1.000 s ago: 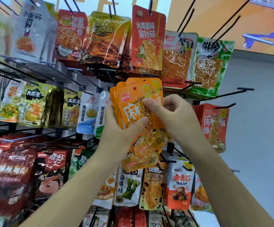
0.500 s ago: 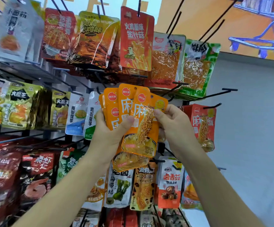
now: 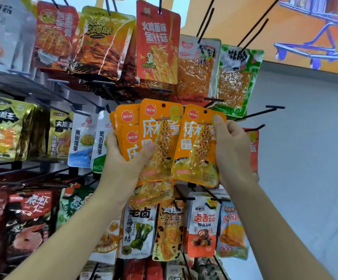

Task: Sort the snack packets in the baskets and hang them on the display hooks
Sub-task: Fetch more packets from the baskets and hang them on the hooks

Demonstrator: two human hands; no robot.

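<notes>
while left hand (image 3: 123, 161) and right hand (image 3: 232, 153) grip orange packets (image 3: 161, 126), grey wall (image 3: 309, 162) flanks rack (image 3: 274, 107)

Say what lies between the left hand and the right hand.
In the head view, only the fanned stack of orange packets gripped by the left hand, and the front packet pinched by the right hand.

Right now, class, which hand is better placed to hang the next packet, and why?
Right, probably: the right hand holds a single orange packet beside a bare hook, while the left hand grips the stack.
</notes>
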